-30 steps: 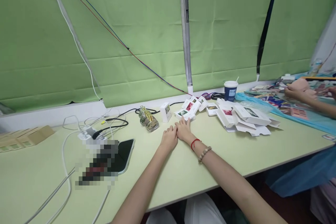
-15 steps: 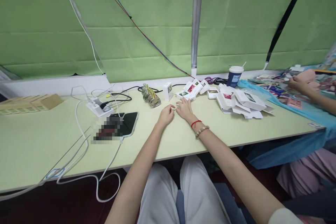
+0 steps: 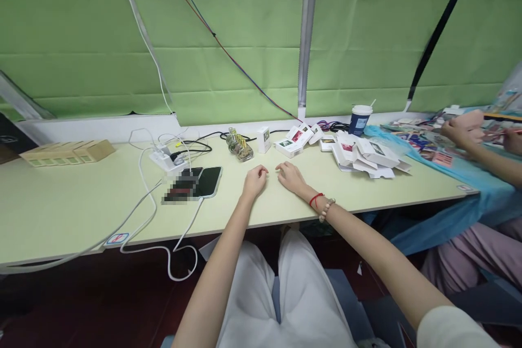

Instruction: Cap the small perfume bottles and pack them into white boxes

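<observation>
Left hand (image 3: 255,178), loosely curled, and right hand (image 3: 291,175), fingers extended, looked empty mid-frame; a forward sweep could have toppled the upright white cardboard box (image 3: 263,141)

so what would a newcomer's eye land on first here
Probably the green cloth that fills the background above the table. Next, likely the left hand and right hand, apart at the middle, with a red bracelet on the right wrist. Beyond the hands, the white boxes stand out, with a dark blue cup farther right.
</observation>
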`<control>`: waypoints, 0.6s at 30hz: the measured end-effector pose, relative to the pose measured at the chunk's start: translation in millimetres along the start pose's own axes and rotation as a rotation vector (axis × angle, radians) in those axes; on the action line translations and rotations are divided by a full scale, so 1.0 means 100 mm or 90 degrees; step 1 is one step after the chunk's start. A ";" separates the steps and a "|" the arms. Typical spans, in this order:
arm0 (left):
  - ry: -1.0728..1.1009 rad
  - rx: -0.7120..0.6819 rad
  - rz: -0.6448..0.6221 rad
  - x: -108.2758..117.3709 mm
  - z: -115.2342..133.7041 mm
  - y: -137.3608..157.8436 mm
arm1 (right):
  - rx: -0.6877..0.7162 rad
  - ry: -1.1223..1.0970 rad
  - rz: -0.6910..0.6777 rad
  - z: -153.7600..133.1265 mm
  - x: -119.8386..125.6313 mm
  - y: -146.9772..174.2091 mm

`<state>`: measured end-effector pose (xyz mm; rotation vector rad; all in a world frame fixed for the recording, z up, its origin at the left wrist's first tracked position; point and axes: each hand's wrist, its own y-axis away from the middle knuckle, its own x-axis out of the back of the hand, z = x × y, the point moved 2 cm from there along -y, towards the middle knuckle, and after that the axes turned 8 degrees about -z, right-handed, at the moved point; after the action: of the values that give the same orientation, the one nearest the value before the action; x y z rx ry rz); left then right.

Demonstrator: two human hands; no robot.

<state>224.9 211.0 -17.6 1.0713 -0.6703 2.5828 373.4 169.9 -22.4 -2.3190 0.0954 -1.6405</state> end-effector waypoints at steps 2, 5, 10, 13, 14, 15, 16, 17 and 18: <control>-0.005 0.011 0.009 0.04 0.03 0.08 | 0.045 0.022 -0.041 -0.05 0.05 0.19; -0.010 0.024 0.016 0.09 0.06 0.18 | 0.167 0.105 -0.112 -0.03 0.21 0.48; -0.039 0.058 0.023 0.13 0.09 0.24 | 0.330 0.277 -0.183 0.37 0.79 0.78; -0.086 0.082 0.015 0.13 0.13 0.26 | 0.171 0.295 -0.053 0.81 1.33 0.84; -0.105 0.088 0.006 0.13 0.15 0.28 | 0.093 0.280 0.001 0.98 1.49 0.86; -0.123 0.093 -0.006 0.13 0.16 0.30 | 0.011 0.265 0.047 1.16 1.64 0.89; -0.139 0.097 -0.018 0.12 0.18 0.31 | -0.093 0.254 0.097 1.34 1.76 0.92; -0.152 0.100 -0.028 0.12 0.19 0.33 | -0.202 0.244 0.111 1.53 1.83 0.96; -0.160 0.102 -0.037 0.12 0.21 0.35 | -0.307 0.230 0.115 1.71 1.87 1.00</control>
<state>214.9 171.6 -7.2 1.4612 -0.4837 2.5106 609.4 66.9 68.3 -2.2000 0.8359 -2.0946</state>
